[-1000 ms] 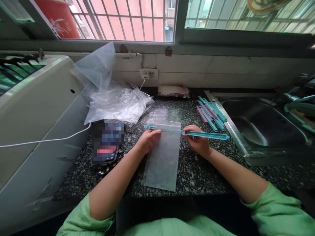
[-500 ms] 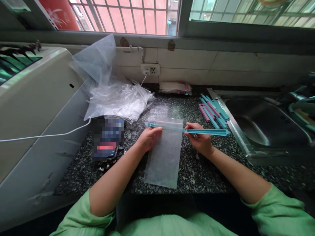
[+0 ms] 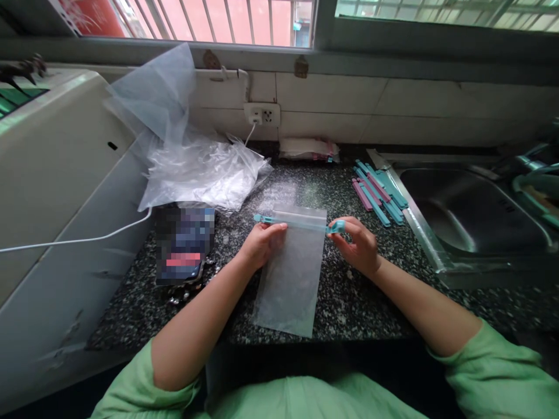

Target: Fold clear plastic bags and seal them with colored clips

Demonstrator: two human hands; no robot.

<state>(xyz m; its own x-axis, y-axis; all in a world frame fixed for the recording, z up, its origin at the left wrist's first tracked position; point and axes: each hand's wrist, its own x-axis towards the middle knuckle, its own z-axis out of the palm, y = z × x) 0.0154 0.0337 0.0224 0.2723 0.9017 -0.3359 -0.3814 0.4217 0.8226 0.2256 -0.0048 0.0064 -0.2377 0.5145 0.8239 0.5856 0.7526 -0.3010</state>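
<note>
A clear plastic bag (image 3: 290, 285) lies over the counter in front of me. A light-blue bag sealing clip (image 3: 301, 226) runs across it just below its top edge. My left hand (image 3: 261, 244) is closed on the clip's left part and the bag, thumb on top and fingers partly hidden beneath the plastic. At the bag's right edge, my right hand (image 3: 358, 247) pinches the clip's hinge end. The clip's other arm looks short there, seen nearly end-on, and its exact angle I cannot tell.
Blue and pink sealing clips (image 3: 379, 192) are heaped beside the metal sink (image 3: 471, 215) on the right. Loose clear bags (image 3: 201, 169) are piled at the back left, near a blurred-out phone (image 3: 187, 244). A filled packet (image 3: 308, 149) rests against the tiled wall.
The clip's free arm, which stuck out long to the right, has swung and now shows as a short piece at my right fingers. My left hand keeps its hold.
</note>
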